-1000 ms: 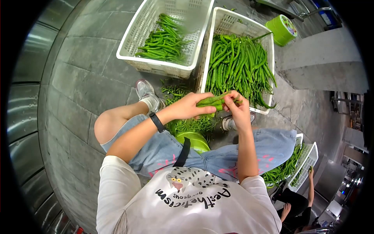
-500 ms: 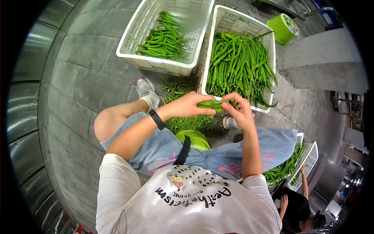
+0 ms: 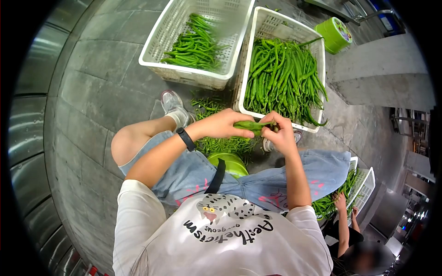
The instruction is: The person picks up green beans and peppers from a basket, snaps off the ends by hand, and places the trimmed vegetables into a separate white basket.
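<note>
My left hand (image 3: 223, 124), with a dark band at the wrist, is closed around a few green chili peppers (image 3: 248, 124) between my knees. Their stem ends point toward my right hand (image 3: 282, 132), whose thumb and fingers pinch at the stems. Exactly how many peppers lie in the grip is hidden by the fingers. Just beyond my hands stands a white crate (image 3: 317, 60) heaped with long green peppers (image 3: 283, 78). Left of it, another white crate (image 3: 154, 64) holds a smaller pile of peppers (image 3: 195, 46).
Stem trimmings (image 3: 225, 145) litter the floor between my feet. Below me is a green seat or bucket (image 3: 229, 164). A green stool-like bucket (image 3: 334, 36) stands at far right. Near my right knee a co-worker's hand (image 3: 340, 202) reaches into another crate of peppers (image 3: 363, 189).
My right hand's fingers have shifted and curled more at the stem ends, while my left hand stays nearly still. The co-worker's hand has moved onto the peppers in the side crate.
</note>
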Tool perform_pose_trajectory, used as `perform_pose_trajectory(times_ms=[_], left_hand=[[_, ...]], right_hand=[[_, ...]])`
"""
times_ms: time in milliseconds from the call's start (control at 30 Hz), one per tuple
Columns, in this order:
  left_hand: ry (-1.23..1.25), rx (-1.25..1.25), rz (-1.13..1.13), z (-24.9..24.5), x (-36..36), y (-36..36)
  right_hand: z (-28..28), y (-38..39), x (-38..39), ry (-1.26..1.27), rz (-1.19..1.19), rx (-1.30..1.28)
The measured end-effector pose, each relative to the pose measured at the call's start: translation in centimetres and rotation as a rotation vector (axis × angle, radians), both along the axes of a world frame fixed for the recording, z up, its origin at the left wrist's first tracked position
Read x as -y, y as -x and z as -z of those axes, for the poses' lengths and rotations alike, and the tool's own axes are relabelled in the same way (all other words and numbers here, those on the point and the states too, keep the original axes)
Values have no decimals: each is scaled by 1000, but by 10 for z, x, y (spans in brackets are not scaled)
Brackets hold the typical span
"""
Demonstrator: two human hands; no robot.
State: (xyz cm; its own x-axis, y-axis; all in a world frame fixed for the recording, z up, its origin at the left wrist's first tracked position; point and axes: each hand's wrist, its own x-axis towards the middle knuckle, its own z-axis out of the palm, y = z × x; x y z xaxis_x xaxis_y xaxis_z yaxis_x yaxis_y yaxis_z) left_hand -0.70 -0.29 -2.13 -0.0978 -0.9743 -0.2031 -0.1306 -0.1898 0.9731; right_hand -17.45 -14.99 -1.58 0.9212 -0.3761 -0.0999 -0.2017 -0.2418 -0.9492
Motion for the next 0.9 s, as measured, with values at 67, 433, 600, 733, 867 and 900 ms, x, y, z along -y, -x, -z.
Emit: perform_pose_trajectory(times_ms=[67,433,600,733,867,900], left_hand=[[27,-3,36,3,-1,-2],[-167,-225,196,-3,-3,-7],[-248,-217,167,-4,-2,-7],[-218,-305,253,-9,-4,-6],[-164,-357,326,-6,-4,-7],[-158,-360,325,-7,-4,-7]], right_hand=[[8,1,-3,-265,-9,51],[13,8,-12,-607,-40,60],[-16,-1,1,54,-301,-49],[-23,1,1,-34,-360,22],[-17,2,-4,-290,-371,84],[-11,2,-5,-370,-375,96]])
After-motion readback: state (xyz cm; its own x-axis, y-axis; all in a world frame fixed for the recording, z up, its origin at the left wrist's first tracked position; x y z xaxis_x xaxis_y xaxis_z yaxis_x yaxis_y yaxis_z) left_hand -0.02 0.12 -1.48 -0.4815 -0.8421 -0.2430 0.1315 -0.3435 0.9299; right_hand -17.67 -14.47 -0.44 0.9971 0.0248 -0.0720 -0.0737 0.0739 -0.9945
